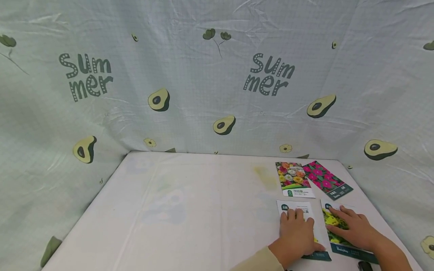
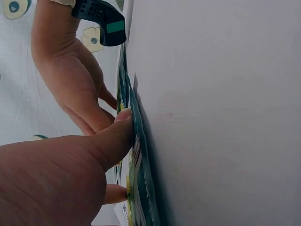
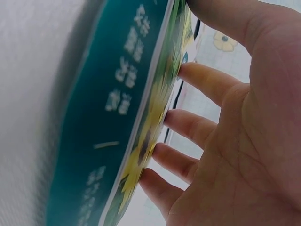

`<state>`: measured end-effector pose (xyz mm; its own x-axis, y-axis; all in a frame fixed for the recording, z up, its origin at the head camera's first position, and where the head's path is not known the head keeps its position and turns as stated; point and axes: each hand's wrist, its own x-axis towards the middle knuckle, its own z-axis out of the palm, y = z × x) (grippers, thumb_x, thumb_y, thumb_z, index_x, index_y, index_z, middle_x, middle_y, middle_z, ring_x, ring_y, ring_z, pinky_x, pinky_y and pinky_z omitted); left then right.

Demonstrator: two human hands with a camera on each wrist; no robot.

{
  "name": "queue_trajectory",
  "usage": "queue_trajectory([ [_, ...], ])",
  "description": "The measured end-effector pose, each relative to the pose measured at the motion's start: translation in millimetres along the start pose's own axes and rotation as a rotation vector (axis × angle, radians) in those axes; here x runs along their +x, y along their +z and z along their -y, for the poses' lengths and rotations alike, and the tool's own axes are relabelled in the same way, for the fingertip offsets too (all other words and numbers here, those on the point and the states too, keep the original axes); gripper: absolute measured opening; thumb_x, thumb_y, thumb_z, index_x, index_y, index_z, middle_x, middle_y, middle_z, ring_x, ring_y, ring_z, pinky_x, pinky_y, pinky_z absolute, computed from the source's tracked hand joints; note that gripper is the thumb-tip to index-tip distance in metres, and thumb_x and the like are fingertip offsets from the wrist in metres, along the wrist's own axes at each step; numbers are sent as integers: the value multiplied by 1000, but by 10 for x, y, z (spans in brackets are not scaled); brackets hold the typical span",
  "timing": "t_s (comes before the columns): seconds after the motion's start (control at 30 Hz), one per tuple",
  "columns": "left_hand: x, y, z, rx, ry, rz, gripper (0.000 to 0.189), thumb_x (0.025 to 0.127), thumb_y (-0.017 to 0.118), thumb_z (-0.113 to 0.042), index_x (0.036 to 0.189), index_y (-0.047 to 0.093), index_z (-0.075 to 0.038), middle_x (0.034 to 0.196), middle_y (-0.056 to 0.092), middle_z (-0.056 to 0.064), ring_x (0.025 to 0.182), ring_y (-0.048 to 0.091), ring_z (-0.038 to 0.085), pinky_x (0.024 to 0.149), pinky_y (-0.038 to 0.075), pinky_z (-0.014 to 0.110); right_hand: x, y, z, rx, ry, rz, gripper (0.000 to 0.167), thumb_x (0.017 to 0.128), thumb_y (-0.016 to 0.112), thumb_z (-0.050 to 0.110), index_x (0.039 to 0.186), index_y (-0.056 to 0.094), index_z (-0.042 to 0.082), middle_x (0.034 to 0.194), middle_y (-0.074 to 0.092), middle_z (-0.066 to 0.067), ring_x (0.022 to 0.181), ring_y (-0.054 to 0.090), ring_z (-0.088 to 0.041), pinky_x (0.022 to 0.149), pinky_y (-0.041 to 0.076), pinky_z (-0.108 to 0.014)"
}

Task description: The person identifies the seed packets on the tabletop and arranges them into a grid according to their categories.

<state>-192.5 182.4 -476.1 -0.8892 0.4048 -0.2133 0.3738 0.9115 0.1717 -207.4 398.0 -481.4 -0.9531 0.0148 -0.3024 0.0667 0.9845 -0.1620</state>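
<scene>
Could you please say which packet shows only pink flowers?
The back-right packet; the back-left packet is multicoloured, and the front-left packet and front-right packet show yellow.

A beige cloth sleeve (image 1: 258, 261) ends just behind the left hand (image 1: 297, 231), at the bottom of the head view. In the left wrist view's upper left, a dark curved band (image 2: 88, 10), pierced with small round holes and marked with a green rectangle (image 2: 115, 27), hugs the other wrist beside a pale cuff (image 2: 65, 2).

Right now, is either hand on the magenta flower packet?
No, left hand rests on the white packet, right hand on the yellow flower packet.
</scene>
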Motion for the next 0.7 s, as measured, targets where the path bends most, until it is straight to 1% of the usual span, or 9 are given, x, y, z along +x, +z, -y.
queue_trajectory([
  [0.17, -17, 17, 29, -8, -6, 7, 72, 72, 66, -84, 136, 56, -52, 151, 46, -13, 136, 43, 17, 115, 38, 44, 11, 7, -6, 2, 4, 1, 103, 82, 65, 76, 150, 45, 1, 149, 27, -45, 119, 31, -70, 92, 41, -77],
  [0.4, -42, 39, 74, 16, -16, 17, 70, 74, 63, -85, 136, 55, -52, 151, 46, -15, 135, 43, 17, 116, 38, 44, 5, 12, 0, 3, 6, -2, 103, 82, 65, 76, 149, 45, 1, 148, 28, -45, 117, 34, -68, 91, 42, -76],
  [0.53, -55, 38, 105, 24, -19, 11, 68, 76, 60, -86, 136, 54, -53, 152, 44, -15, 137, 41, 17, 117, 36, 44, 11, 17, 0, 3, 0, -8, 102, 83, 65, 76, 149, 46, 1, 148, 29, -45, 116, 35, -67, 91, 43, -75],
  [0.7, -70, 40, 151, 18, -24, 2, 69, 77, 59, -86, 137, 52, -53, 153, 44, -15, 139, 41, 18, 118, 35, 44, 25, 20, -14, 12, 9, 8, 104, 82, 64, 78, 150, 45, 1, 148, 28, -45, 117, 34, -67, 91, 43, -75],
])
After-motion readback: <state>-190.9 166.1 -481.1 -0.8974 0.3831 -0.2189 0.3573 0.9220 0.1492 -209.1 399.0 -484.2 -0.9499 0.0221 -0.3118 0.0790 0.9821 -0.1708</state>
